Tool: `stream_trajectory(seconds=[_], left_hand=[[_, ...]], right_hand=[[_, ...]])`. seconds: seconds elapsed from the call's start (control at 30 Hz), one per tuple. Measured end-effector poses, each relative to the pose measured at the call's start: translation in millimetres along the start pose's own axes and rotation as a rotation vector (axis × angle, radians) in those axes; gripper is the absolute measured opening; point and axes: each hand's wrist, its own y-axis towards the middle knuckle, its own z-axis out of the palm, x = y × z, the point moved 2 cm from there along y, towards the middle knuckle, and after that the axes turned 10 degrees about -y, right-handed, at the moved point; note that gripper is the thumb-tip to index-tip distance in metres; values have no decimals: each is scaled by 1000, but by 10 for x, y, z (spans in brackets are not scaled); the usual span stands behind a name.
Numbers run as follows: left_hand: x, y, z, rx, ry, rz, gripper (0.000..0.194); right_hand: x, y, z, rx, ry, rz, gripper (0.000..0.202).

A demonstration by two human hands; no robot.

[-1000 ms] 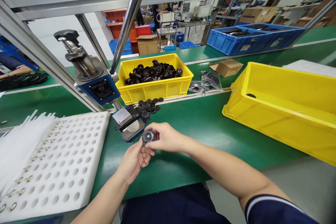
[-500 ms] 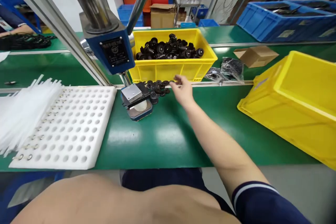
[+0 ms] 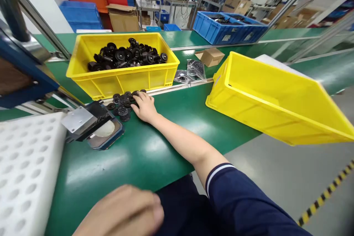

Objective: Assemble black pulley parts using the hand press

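Observation:
My right hand (image 3: 145, 107) reaches to a small pile of black round wheel-like parts (image 3: 123, 105) on the green bench. Its thumb and fingers are apart, with the fingertips at the pile's right side; no part is visibly lifted. My left hand (image 3: 124, 210) is near the camera at the bottom, above my lap. Motion smears its fingers, so whether it holds anything is unclear. Left of the pile stands a blue bench press (image 3: 24, 66), with a metal block fixture (image 3: 79, 120) on its base. Behind the pile, a yellow bin (image 3: 124, 79) holds many similar black parts.
A white tray with round holes (image 3: 27, 162) lies at the left. A second yellow bin (image 3: 243, 107) stands tilted on the right and overhangs the bench edge. Bagged parts (image 3: 195, 70), a small cardboard box (image 3: 211, 57) and blue crates (image 3: 221, 31) are farther back.
The view has turned right, shifting the press and tray leftward in the picture. My right hand has come closer onto the pile, and my left hand now shows at the bottom.

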Motion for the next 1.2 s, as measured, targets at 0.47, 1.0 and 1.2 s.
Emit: stream_trajectory(seconds=[0.47,1.0,1.2], left_hand=[[1011,-60,51,-150,220,-108,20],[1116,-32,131,-117,221,5,21],[1138,-48,126,-118,216,22,19]], right_hand=[[311,450,285,229,-107,-223,63],[-179,205,-29,90,-181,120,61],[-238,181,11,165,-207,73,52]])
